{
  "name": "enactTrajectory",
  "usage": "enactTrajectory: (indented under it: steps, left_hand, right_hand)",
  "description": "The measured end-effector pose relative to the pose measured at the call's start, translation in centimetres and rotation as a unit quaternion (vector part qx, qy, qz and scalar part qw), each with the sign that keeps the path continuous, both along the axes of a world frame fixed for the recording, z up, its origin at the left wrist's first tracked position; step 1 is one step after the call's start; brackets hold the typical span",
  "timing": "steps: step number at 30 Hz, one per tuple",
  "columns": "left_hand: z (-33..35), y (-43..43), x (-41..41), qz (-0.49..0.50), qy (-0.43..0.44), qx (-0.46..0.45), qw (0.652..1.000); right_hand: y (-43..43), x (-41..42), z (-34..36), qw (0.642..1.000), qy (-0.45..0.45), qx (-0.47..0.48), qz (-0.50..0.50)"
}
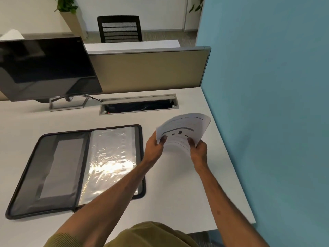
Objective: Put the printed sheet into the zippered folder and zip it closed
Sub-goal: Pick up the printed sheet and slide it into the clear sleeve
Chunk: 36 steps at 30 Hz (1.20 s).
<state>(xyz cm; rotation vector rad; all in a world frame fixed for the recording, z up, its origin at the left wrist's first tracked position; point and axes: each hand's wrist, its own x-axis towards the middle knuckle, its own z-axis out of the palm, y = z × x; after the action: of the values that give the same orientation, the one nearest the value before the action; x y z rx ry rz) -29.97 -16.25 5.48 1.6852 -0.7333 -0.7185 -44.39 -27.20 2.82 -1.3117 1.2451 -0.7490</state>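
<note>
The printed sheet (185, 128) is white with dark bars and lines, curved and lifted above the desk at the right. My left hand (154, 146) pinches its near left edge, and my right hand (199, 147) pinches its near right edge. The zippered folder (44, 168) lies open flat on the desk to the left of my hands. It has a dark grey mesh pocket on its left half and shiny clear plastic sleeves (110, 157) on its right half. My left forearm crosses over the folder's near right corner.
A black monitor (44, 68) on a grey stand sits at the back left. A cable slot (138, 104) is cut into the white desk (178, 193) behind the folder. A tan partition (147, 70) backs the desk and a blue wall (267, 104) bounds its right edge.
</note>
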Motion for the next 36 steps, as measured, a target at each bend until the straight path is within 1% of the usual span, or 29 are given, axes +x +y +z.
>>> enactTrajectory:
  steps: [3,6,9,11,13,16,18,19,20,22,23,24,25,27,31,36]
  left_hand:
    - [0.5,-0.3,0.5,0.022,-0.006,0.011,1.000]
    - [0.7,-0.4,1.7,0.028,-0.021,0.031,0.999]
    - [0.6,0.2,3.1,0.022,-0.012,0.058,0.998]
    - [0.2,1.0,4.2,0.020,-0.001,0.077,0.997]
    - [-0.3,2.0,5.2,0.026,0.007,0.094,0.995]
    - [-1.0,3.8,6.3,0.063,0.012,0.108,0.992]
    - [-1.6,5.5,6.9,0.111,-0.041,0.135,0.984]
    - [-2.2,6.6,7.3,0.127,-0.086,0.164,0.974]
    - [-2.9,7.9,7.7,0.119,-0.138,0.210,0.961]
    - [-4.7,10.5,8.3,0.030,-0.241,0.314,0.918]
    - [-5.7,11.7,8.4,-0.028,-0.273,0.354,0.894]
    - [-6.6,12.6,8.4,-0.077,-0.292,0.382,0.873]
    - [-7.2,13.4,8.3,-0.110,-0.298,0.398,0.861]
    - [-8.0,14.3,8.1,-0.134,-0.295,0.402,0.856]
    - [-8.3,15.2,8.4,-0.128,-0.308,0.379,0.863]
    - [-8.9,16.2,9.3,-0.085,-0.330,0.342,0.876]
  right_hand:
    - [-0.7,0.1,0.1,0.999,0.029,-0.019,0.021]
    - [-2.2,0.3,1.1,0.996,0.045,-0.025,0.076]
    - [-3.3,0.9,2.1,0.992,0.016,0.020,0.127]
    - [-3.6,1.7,2.2,0.989,0.000,0.062,0.136]
    - [-3.3,2.9,2.0,0.986,0.009,0.087,0.143]
    - [-2.0,4.9,1.4,0.983,0.031,0.083,0.159]
    - [-1.1,5.9,1.0,0.987,0.043,0.079,0.137]
    - [-0.8,6.3,0.8,0.989,0.043,0.083,0.117]
    - [-0.6,6.6,0.7,0.991,0.041,0.088,0.097]
    - [-0.4,7.2,0.5,0.993,0.036,0.092,0.067]
    - [-0.3,7.4,0.5,0.993,0.036,0.094,0.060]
    - [-0.2,7.6,0.5,0.993,0.039,0.095,0.057]
    - [-0.2,7.8,0.6,0.993,0.044,0.096,0.055]
    - [-0.2,8.2,0.6,0.993,0.053,0.099,0.042]
    - [-0.3,8.8,0.9,0.992,0.055,0.109,0.013]
    - [0.5,10.2,1.1,0.993,0.056,0.105,0.026]
